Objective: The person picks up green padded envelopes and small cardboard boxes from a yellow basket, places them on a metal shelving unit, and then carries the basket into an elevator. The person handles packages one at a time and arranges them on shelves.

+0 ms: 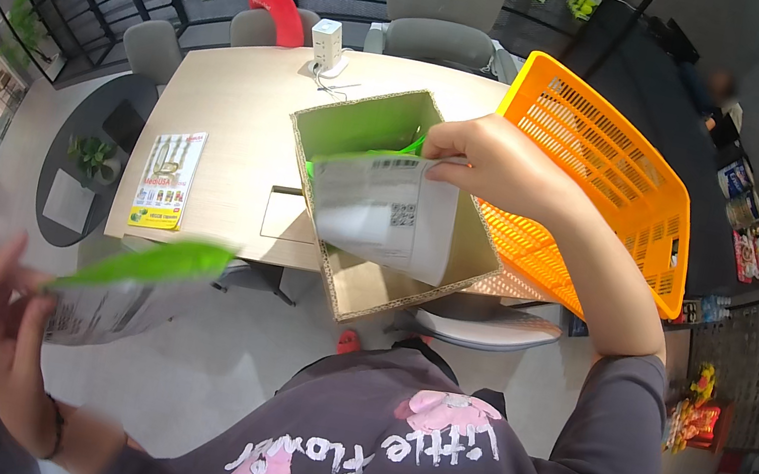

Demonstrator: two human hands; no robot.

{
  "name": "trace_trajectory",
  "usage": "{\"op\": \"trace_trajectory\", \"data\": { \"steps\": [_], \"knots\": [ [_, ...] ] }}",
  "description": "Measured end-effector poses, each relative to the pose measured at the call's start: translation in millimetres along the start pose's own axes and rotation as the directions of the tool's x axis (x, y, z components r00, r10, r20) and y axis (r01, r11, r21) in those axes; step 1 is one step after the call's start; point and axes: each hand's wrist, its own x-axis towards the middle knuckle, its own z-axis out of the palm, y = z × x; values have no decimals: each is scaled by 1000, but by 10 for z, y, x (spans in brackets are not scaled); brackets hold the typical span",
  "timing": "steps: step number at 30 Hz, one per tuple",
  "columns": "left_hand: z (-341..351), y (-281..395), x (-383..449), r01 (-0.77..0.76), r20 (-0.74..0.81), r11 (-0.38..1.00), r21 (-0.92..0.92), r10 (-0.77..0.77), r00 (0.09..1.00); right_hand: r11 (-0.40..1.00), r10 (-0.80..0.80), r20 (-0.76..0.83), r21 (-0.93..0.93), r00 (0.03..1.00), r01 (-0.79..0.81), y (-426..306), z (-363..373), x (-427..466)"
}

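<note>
My left hand (17,325), at the lower left away from the table, grips a bright green mailer bag (150,265) by one end. A white label with print hangs on that bag's near side, blurred. Over the cardboard box (407,295), my right hand (488,161) pinches the upper edge of a white printed label sheet (384,211) bearing a barcode and a square code. Green plastic shows behind the sheet, so it seems to be on another green bag. The open box overhangs the table's near edge; more green material (375,130) lines its far inside.
On the pale wooden table (244,99) lie a stack of magazines (167,178) and a white power-socket tower (328,45). An orange plastic crate (591,160) stands tilted right of the box. A stool (484,332) sits below the table edge. Two people are at the far right counter.
</note>
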Motion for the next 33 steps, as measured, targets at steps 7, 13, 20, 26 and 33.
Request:
{"op": "trace_trajectory", "data": {
  "steps": [7,13,20,26,33],
  "knots": [
    [-331,-433,-244,-199,189,932,303,146,971,651,-120,260,-708,958,274,941,651,690],
    [-195,-314,-198,-116,201,914,388,39,979,590,55,362,-764,931,262,1326,1111,1181],
    [126,-450,184,-397,210,918,-14,391,896,622,-182,382,-669,906,407,983,634,1145],
    [1006,-250,700,-430,681,775,-463,622,386,724,-99,223,-652,970,224,286,-223,1039],
    [1753,-419,553,13,872,924,-381,355,337,515,-311,204,-785,928,345,-201,-1263,890]
  ]
}}
